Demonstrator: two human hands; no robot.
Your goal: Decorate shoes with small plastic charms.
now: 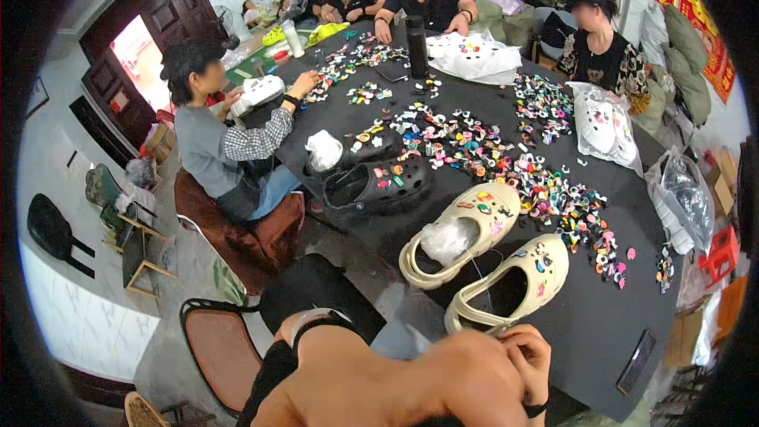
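My left hand [466, 375] and my right hand [531, 352] meet at the near edge of the black table [601, 324], just below the heel strap of a cream clog [514, 281]. My right fingers are curled against my left hand, and anything between them is hidden. The left hand shows only its back. A second cream clog [462, 229], stuffed with clear plastic, lies just beyond the first. Both clogs carry several small coloured charms. A wide scatter of loose coloured charms [553, 198] lies to their right and behind them.
Two black clogs [375, 182] with charms lie further left. A dark phone [636, 360] rests near the table's right front corner and a black bottle [417, 47] stands far back. Bagged white clogs [605, 126] sit at right. Several other people sit around the table. A brown chair [221, 348] stands at my left.
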